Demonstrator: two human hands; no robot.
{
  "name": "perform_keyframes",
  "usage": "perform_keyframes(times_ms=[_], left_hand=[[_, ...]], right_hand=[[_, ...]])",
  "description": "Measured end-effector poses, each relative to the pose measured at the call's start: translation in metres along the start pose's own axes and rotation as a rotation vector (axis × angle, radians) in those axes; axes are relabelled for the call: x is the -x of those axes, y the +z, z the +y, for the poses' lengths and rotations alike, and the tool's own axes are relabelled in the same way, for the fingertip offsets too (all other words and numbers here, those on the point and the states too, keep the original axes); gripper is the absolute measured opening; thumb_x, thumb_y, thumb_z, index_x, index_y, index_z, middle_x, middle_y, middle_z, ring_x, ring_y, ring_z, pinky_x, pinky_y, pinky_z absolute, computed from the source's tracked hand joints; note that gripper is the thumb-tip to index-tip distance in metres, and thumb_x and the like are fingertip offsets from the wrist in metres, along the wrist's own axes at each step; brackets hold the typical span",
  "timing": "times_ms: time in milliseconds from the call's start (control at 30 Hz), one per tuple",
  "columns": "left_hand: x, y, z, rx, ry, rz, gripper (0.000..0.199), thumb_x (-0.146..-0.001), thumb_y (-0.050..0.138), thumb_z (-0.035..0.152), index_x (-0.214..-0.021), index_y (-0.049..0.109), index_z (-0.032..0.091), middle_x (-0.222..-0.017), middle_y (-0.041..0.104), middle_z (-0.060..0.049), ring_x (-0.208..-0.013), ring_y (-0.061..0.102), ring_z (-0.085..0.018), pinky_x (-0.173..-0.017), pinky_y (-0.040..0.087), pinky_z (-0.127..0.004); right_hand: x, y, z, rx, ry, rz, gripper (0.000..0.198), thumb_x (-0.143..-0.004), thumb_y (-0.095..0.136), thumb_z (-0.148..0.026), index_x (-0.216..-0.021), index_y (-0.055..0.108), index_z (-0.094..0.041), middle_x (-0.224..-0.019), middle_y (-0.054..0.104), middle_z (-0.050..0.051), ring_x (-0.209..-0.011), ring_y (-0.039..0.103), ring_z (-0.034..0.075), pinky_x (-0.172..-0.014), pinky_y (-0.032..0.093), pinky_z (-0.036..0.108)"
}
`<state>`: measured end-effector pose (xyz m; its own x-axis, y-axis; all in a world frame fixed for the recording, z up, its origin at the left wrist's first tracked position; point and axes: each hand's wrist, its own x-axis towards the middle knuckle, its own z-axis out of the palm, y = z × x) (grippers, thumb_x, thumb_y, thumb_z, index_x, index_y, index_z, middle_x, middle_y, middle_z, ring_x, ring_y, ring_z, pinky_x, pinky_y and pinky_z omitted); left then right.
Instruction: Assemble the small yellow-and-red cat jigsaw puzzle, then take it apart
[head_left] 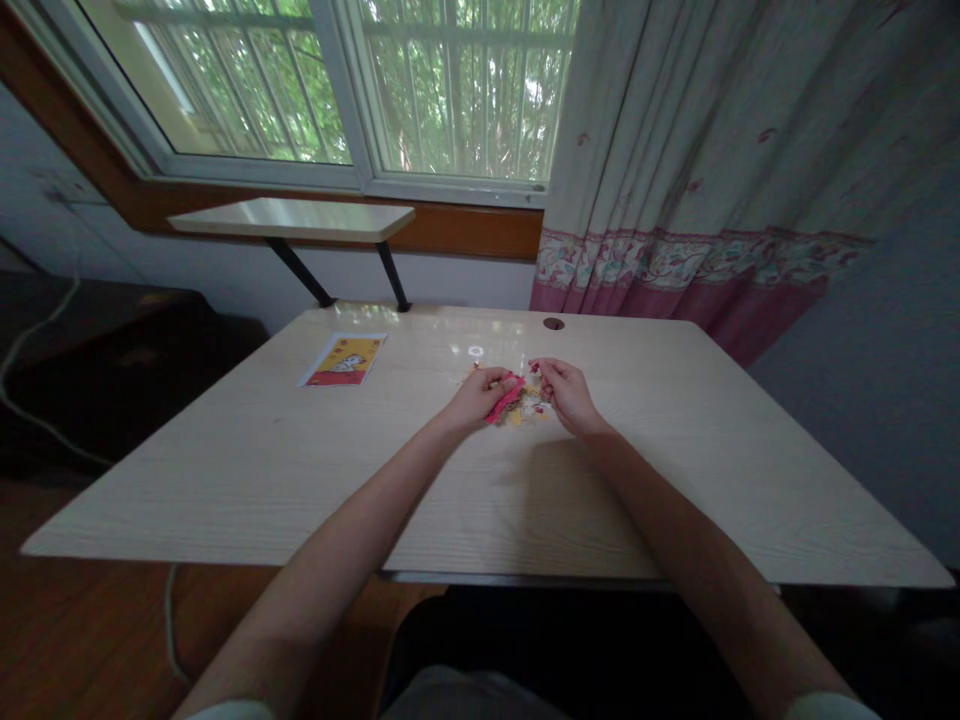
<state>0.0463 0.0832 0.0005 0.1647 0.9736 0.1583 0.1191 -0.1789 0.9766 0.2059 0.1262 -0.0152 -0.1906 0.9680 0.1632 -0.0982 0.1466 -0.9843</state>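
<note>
My left hand (480,392) is closed around a red, jagged-edged assembled strip of jigsaw puzzle (505,400), held tilted just above the table. To its right, my right hand (564,390) pinches a small red puzzle piece (534,368) between thumb and fingertips. The piece and the strip are apart. Below and between the hands lie several loose yellow and white puzzle pieces (519,417), partly hidden by the fingers. A picture card (346,361) with a white animal on yellow and red lies flat to the left.
The pale wooden table (420,480) has a round cable hole (554,324) at its back edge. A raised shelf (300,218) on black legs stands at the back left. Behind are a window (450,100) and a floral curtain (675,200).
</note>
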Motion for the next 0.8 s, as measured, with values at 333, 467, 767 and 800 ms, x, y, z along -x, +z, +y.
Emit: perform_keyframes(times_ms=[333,467,767,800], left_hand=[[-0.004,-0.001,-0.004,0.184,-0.129,0.092,0.02,-0.068,0.066,0.029,-0.065,0.058,0.011,-0.05,0.051,0.003,-0.043,0.042,-0.006,-0.042,0.029,-0.017],[-0.003,-0.001,-0.002,0.141,-0.131,0.061,0.02,-0.068,0.066,0.029,-0.067,0.06,0.01,-0.051,0.054,0.002,-0.044,0.042,-0.006,-0.042,0.029,-0.017],[0.003,0.0,-0.001,0.064,-0.157,-0.114,0.022,-0.071,0.063,0.032,-0.071,0.06,0.01,-0.046,0.046,0.005,-0.037,0.037,-0.004,-0.036,0.024,-0.016],[0.003,0.0,-0.001,0.067,-0.151,-0.111,0.022,-0.071,0.063,0.032,-0.071,0.06,0.01,-0.047,0.047,0.005,-0.037,0.037,-0.004,-0.036,0.024,-0.015]], right_hand=[[0.005,-0.011,0.0,0.851,-0.431,-0.113,0.025,-0.083,0.052,-0.034,-0.085,0.072,-0.019,-0.082,0.065,0.008,-0.083,0.055,0.019,-0.081,0.04,0.033],[0.008,-0.008,-0.004,0.846,-0.451,-0.094,0.028,-0.085,0.049,-0.033,-0.086,0.071,-0.018,-0.084,0.065,0.008,-0.084,0.054,0.019,-0.081,0.04,0.033],[0.013,0.001,-0.005,0.524,-0.299,-0.104,0.026,-0.076,0.058,-0.041,-0.083,0.069,-0.019,-0.071,0.062,0.003,-0.062,0.05,0.013,-0.058,0.04,0.025],[0.013,0.001,-0.004,0.509,-0.28,-0.101,0.026,-0.075,0.058,-0.041,-0.08,0.069,-0.018,-0.069,0.062,0.003,-0.06,0.049,0.013,-0.056,0.039,0.025]])
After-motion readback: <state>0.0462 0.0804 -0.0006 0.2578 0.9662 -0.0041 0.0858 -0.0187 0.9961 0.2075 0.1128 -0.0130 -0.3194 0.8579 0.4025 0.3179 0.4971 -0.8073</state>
